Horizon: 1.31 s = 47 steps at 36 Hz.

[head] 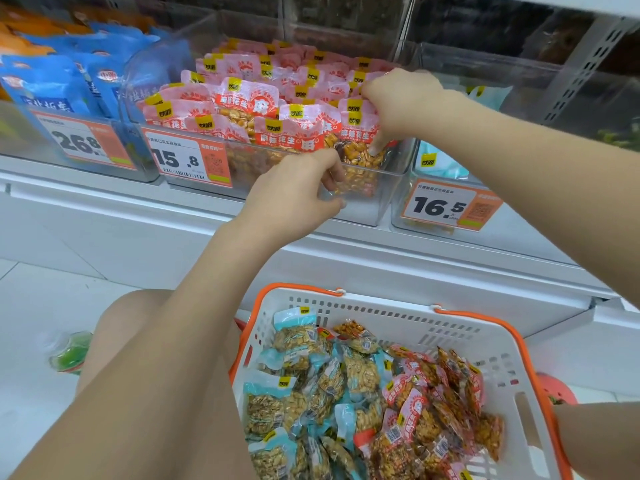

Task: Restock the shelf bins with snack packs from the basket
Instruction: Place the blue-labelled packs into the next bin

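Both hands point(298, 188) point(398, 102) tuck red packs point(360, 140) into the bin point(377, 206).

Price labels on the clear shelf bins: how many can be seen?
3. The white-and-orange price label 26.8 is on the left bin, 15.8 on the middle bin with pink packs, 16.5 on the right bin. Others may be hidden.

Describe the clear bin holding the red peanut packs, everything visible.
The clear bin is see-through plastic, rectangular, sitting on the white shelf between two neighbouring bins. It is nearly full of red peanut packs. A 15.8 price tag hangs on its front. The left hand grips its front rim; the right hand reaches in, fingers on the packs.
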{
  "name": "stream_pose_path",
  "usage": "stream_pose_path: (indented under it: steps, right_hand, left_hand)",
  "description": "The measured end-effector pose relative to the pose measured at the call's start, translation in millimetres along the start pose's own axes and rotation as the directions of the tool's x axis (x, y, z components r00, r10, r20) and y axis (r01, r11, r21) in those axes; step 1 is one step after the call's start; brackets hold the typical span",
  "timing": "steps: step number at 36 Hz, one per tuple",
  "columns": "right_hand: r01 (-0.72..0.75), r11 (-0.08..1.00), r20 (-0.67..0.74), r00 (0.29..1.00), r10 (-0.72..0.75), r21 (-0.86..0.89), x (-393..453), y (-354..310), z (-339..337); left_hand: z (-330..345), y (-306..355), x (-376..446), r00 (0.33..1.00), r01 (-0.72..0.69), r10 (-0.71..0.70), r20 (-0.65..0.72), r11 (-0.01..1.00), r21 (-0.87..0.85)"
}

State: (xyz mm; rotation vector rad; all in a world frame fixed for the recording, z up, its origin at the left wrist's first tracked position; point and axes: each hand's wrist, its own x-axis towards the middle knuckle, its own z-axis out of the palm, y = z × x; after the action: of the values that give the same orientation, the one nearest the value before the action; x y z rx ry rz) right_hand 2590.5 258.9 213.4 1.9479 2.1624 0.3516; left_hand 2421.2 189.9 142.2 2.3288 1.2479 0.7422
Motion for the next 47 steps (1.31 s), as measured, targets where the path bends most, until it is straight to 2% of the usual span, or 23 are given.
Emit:
stream_pose_path:
  steps: [4,7,9,11,13,14,15,17,19,20,23,27,31,33,38,42,47]
  right_hand:
    - [0.048,0.977,-0.09,0.996,-0.029,0.209,-15,7,-2]
    - [0.147,0.912,-0.272,0.961,-0.041,0.383,-48,11,-1]
    - [0.226,0.854,-0.452,0.892,0.012,0.468,-81,9,8]
    - [0.315,0.801,-0.63,0.77,0.099,0.51,-118,2,25]
    - [0.355,0.775,-0.708,0.687,0.163,0.523,-152,-8,58]
    - [0.351,0.774,-0.7,0.696,0.16,0.527,-168,-13,80]
    - [0.335,0.776,-0.659,0.74,0.133,0.534,-182,-17,106]
    - [0.249,0.776,-0.481,0.873,0.079,0.579,-209,-25,158]
    - [0.09,0.767,-0.217,0.974,0.066,0.635,-231,-28,204]
    - [-0.004,0.759,-0.072,0.995,0.067,0.651,-241,-28,225]
    - [-0.208,0.73,0.262,0.964,0.041,0.651,-259,-22,279]
    - [-0.428,0.65,0.566,0.825,-0.004,0.628,-283,-12,322]
    - [-0.489,0.666,0.687,0.725,-0.05,0.564,-312,-7,343]
    - [-0.507,0.663,0.713,0.698,-0.058,0.55,-321,-9,351]
    - [-0.639,0.502,0.698,0.71,0.094,0.583,-319,-24,359]
    - [-0.63,0.55,0.685,0.716,0.138,0.548,-316,-32,364]
    - [-0.672,0.485,0.657,0.717,0.234,0.56,-316,-32,371]
  left_hand:
    - [3,2,-8,1.0,0.0,-0.001,0.015,0.999,0.05]
    - [11,6,-17,0.999,0.005,-0.008,0.034,0.996,0.09]
    - [20,10,-23,0.998,0.006,-0.013,0.066,0.994,0.108]
    - [31,12,-30,0.993,0.007,-0.024,0.116,0.99,0.144]
    - [45,11,-37,0.986,0.028,-0.055,0.159,0.985,0.17]
    - [53,10,-41,0.981,0.047,-0.077,0.178,0.985,0.168]
    - [63,8,-46,0.975,0.073,-0.103,0.195,0.985,0.157]
    - [87,3,-58,0.961,0.15,-0.17,0.22,0.983,0.104]
    - [118,-3,-77,0.931,0.253,-0.252,0.264,0.967,0.031]
    - [135,-6,-89,0.906,0.312,-0.295,0.304,0.95,-0.006]
    - [185,-14,-126,0.815,0.45,-0.377,0.44,0.89,-0.07]
    - [238,-17,-163,0.697,0.486,-0.412,0.587,0.873,0.035]
    - [263,-18,-181,0.596,0.458,-0.389,0.703,0.883,0.101]
    - [269,-21,-182,0.559,0.44,-0.378,0.738,0.89,0.123]
    - [283,-23,-180,0.497,0.525,-0.415,0.762,0.843,0.116]
    - [296,-18,-186,0.438,0.526,-0.401,0.805,0.84,0.132]
    - [308,-15,-190,0.406,0.508,-0.388,0.827,0.849,0.149]
